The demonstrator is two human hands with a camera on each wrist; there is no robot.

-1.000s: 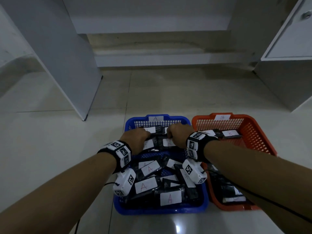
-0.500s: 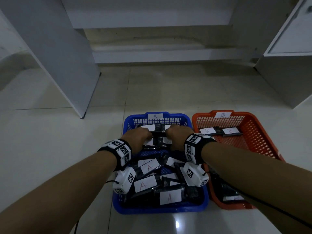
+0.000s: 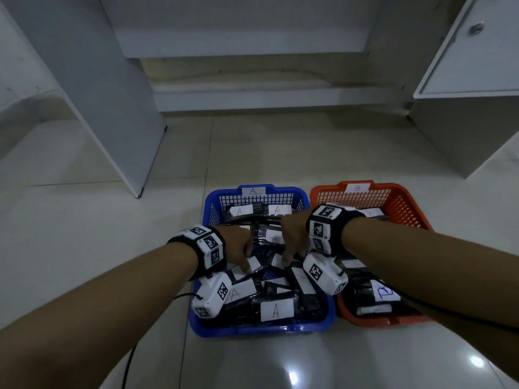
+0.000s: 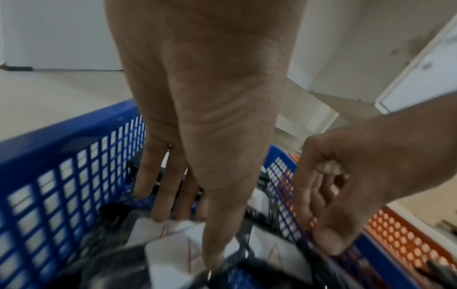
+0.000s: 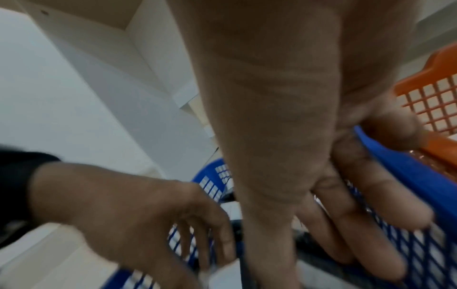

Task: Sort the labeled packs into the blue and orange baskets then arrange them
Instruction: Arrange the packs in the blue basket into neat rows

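**Ana:** Grip first: the left hand (image 3: pixel 238 245) hung over the blue plastic lattice basket (image 3: pixel 254 329), fingers (image 4: pixel 168 185) straight and lax, the thumb tip down on a white paper label; it held nothing. The right hand (image 3: pixel 293 237) was just beside it, fingers (image 5: pixel 358 224) loose and long, also holding nothing.

**Ben:** And the black film-wrapped labeled packs (image 3: pixel 276 310)?

**Ana:** Heaped under both hands, overlapping and tilted, "A" labels up. The orange plastic lattice basket (image 3: pixel 404 203) stood touching the blue one, just beyond the right hand, with "B" packs inside.

**Ben:** Risks?

**Ana:** I judged the glossy wrap slippery; pulling one pack from the pile could drag its neighbours askew, or peel a label. Both hands close together could collide.

**Ben:** Room?

**Ana:** Basket walls hemmed both hands in; upward was free, and the pale tiled floor (image 3: pixel 84 234) lay open left of the left hand.
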